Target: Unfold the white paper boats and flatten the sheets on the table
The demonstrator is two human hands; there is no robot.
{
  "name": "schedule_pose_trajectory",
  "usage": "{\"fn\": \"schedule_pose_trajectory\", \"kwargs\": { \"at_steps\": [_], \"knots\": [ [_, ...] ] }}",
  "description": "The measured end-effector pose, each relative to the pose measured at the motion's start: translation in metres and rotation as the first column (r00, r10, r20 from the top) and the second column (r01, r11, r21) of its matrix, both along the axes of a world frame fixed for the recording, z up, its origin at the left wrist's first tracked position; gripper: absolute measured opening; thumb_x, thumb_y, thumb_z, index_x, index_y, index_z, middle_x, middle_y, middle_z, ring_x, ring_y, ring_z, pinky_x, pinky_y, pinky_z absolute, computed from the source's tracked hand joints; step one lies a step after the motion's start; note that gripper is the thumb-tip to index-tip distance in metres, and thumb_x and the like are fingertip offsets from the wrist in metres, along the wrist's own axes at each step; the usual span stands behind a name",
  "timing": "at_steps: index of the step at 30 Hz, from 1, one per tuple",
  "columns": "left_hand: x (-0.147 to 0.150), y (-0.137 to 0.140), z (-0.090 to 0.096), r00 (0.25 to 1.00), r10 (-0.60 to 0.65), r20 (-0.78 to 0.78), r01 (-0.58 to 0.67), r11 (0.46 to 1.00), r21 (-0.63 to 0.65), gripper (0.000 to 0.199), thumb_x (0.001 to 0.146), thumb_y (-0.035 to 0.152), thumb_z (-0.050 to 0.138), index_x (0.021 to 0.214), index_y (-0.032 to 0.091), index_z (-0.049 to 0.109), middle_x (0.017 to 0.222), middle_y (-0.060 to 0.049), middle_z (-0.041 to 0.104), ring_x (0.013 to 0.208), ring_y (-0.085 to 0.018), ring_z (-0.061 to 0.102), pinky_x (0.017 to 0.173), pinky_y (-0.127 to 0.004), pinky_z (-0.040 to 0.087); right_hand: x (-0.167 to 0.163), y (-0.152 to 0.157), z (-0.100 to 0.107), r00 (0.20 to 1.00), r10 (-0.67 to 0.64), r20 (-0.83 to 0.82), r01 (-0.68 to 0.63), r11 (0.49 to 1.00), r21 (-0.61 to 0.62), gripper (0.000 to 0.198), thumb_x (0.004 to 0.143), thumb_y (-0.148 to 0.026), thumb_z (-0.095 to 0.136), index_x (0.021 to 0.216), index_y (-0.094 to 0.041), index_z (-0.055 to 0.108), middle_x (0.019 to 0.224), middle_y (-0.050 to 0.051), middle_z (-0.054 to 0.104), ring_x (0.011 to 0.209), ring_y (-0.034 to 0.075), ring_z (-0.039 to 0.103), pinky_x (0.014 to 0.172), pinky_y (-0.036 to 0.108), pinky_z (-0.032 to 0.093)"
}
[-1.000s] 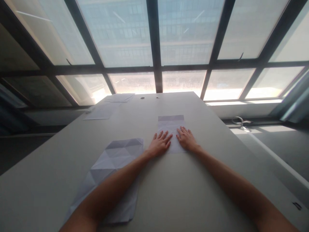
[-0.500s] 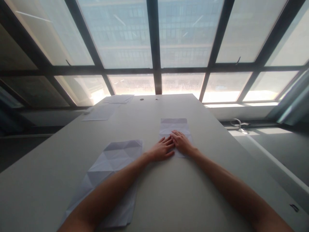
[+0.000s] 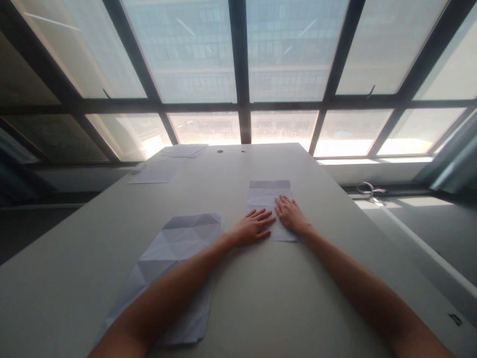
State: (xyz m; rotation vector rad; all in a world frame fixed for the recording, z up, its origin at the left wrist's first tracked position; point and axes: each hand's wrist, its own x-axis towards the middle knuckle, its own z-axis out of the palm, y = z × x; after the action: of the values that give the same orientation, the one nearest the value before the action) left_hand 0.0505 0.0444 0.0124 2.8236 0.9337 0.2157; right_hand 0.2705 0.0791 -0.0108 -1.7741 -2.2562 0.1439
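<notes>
A small sheet of white paper [image 3: 266,192] with faint creases lies flat on the white table [image 3: 298,293]. My left hand [image 3: 252,226] rests palm down across its left part, fingers spread and pointing right. On the right part of the sheet lies my right hand [image 3: 290,214], flat, its fingers stretched out toward the far left. A narrow gap of paper shows between the two hands. Under my left forearm is a larger creased paper [image 3: 186,238] with a pattern of triangular folds; the arm hides part of it.
At the table's far left are several loose white sheets [image 3: 158,171]. Two small round table holes, one of them a dark cable hole [image 3: 219,151], sit near the far edge. Beyond the right edge, a silvery ring-shaped object [image 3: 367,189] is by the window sill.
My right hand has slid to the right across the paper, away from my left hand, which it was touching. My left hand has shifted slightly right.
</notes>
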Motion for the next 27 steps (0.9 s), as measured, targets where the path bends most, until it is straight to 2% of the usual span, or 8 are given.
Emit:
{"fn": "schedule_pose_trajectory", "kwargs": {
  "at_steps": [7, 10, 13, 16, 18, 20, 24, 27],
  "knots": [
    [0.001, -0.001, 0.005, 0.991, 0.043, 0.129, -0.044, 0.999, 0.003, 0.046, 0.098, 0.047, 0.045, 0.139, 0.030, 0.054, 0.151, -0.001, 0.047, 0.142, -0.020, 0.038, 0.119, -0.039, 0.029, 0.002, -0.001, 0.001, 1.000, -0.030, 0.001, 0.030, 0.999, 0.016, 0.053, 0.100, -0.034, 0.035, 0.148, -0.012, 0.042, 0.157, 0.017, 0.034, 0.146, 0.028, 0.028, 0.118, 0.048, 0.018],
    [0.001, 0.002, 0.005, 0.972, 0.077, 0.220, -0.077, 0.997, -0.010, 0.041, 0.097, 0.043, 0.047, 0.134, 0.028, 0.060, 0.139, -0.002, 0.060, 0.132, -0.019, 0.052, 0.114, -0.035, 0.037, 0.001, -0.005, 0.001, 1.000, -0.020, 0.000, 0.020, 1.000, 0.019, 0.052, 0.101, -0.035, 0.035, 0.147, -0.013, 0.042, 0.157, 0.017, 0.034, 0.146, 0.028, 0.027, 0.118, 0.050, 0.018],
    [-0.001, 0.007, 0.001, 0.948, 0.161, 0.273, -0.162, 0.987, -0.020, 0.038, 0.095, 0.036, 0.048, 0.129, 0.026, 0.063, 0.127, -0.004, 0.067, 0.119, -0.019, 0.061, 0.108, -0.034, 0.044, -0.002, -0.012, 0.002, 1.000, -0.019, 0.013, 0.019, 1.000, 0.008, 0.052, 0.101, -0.036, 0.035, 0.148, -0.014, 0.042, 0.158, 0.016, 0.033, 0.146, 0.029, 0.027, 0.117, 0.052, 0.017],
    [-0.003, 0.012, -0.004, 0.933, 0.268, 0.238, -0.285, 0.958, 0.036, 0.040, 0.095, 0.032, 0.048, 0.133, 0.025, 0.058, 0.135, -0.005, 0.062, 0.127, -0.021, 0.055, 0.115, -0.042, 0.035, -0.007, -0.018, 0.004, 0.999, -0.019, 0.035, 0.018, 1.000, 0.023, 0.051, 0.101, -0.036, 0.037, 0.146, -0.016, 0.044, 0.156, 0.017, 0.035, 0.145, 0.030, 0.029, 0.117, 0.054, 0.016],
    [-0.006, 0.014, -0.008, 0.926, 0.343, 0.160, -0.359, 0.930, 0.079, 0.045, 0.096, 0.034, 0.046, 0.140, 0.025, 0.051, 0.147, -0.007, 0.051, 0.139, -0.025, 0.042, 0.120, -0.053, 0.022, -0.010, -0.021, 0.006, 0.999, 0.002, 0.039, -0.004, 0.999, 0.042, 0.050, 0.101, -0.038, 0.037, 0.144, -0.016, 0.047, 0.155, 0.017, 0.038, 0.144, 0.031, 0.030, 0.117, 0.055, 0.017],
    [-0.007, 0.015, -0.011, 0.920, 0.384, 0.075, -0.390, 0.917, 0.087, 0.050, 0.097, 0.039, 0.042, 0.146, 0.025, 0.043, 0.155, -0.008, 0.040, 0.146, -0.027, 0.031, 0.120, -0.060, 0.014, -0.012, -0.023, 0.009, 0.997, 0.068, 0.034, -0.070, 0.996, 0.046, 0.050, 0.101, -0.041, 0.037, 0.143, -0.016, 0.048, 0.154, 0.017, 0.039, 0.144, 0.030, 0.031, 0.117, 0.053, 0.018],
    [-0.009, 0.015, -0.012, 0.926, 0.377, 0.010, -0.377, 0.924, 0.062, 0.054, 0.099, 0.043, 0.035, 0.150, 0.024, 0.036, 0.159, -0.009, 0.033, 0.149, -0.027, 0.024, 0.120, -0.057, 0.017, -0.014, -0.024, 0.012, 0.974, 0.224, 0.018, -0.225, 0.974, 0.022, 0.053, 0.100, -0.040, 0.041, 0.148, -0.017, 0.043, 0.157, 0.015, 0.035, 0.146, 0.025, 0.028, 0.119, 0.045, 0.019],
    [-0.009, 0.015, -0.012, 0.926, 0.378, 0.005, -0.378, 0.924, 0.059, 0.054, 0.099, 0.043, 0.034, 0.150, 0.024, 0.036, 0.159, -0.008, 0.032, 0.149, -0.026, 0.024, 0.119, -0.055, 0.019, -0.013, -0.023, 0.013, 0.970, 0.243, 0.014, -0.244, 0.970, 0.013, 0.053, 0.100, -0.039, 0.043, 0.148, -0.017, 0.042, 0.157, 0.014, 0.035, 0.146, 0.025, 0.029, 0.119, 0.045, 0.020]
  ]
}}
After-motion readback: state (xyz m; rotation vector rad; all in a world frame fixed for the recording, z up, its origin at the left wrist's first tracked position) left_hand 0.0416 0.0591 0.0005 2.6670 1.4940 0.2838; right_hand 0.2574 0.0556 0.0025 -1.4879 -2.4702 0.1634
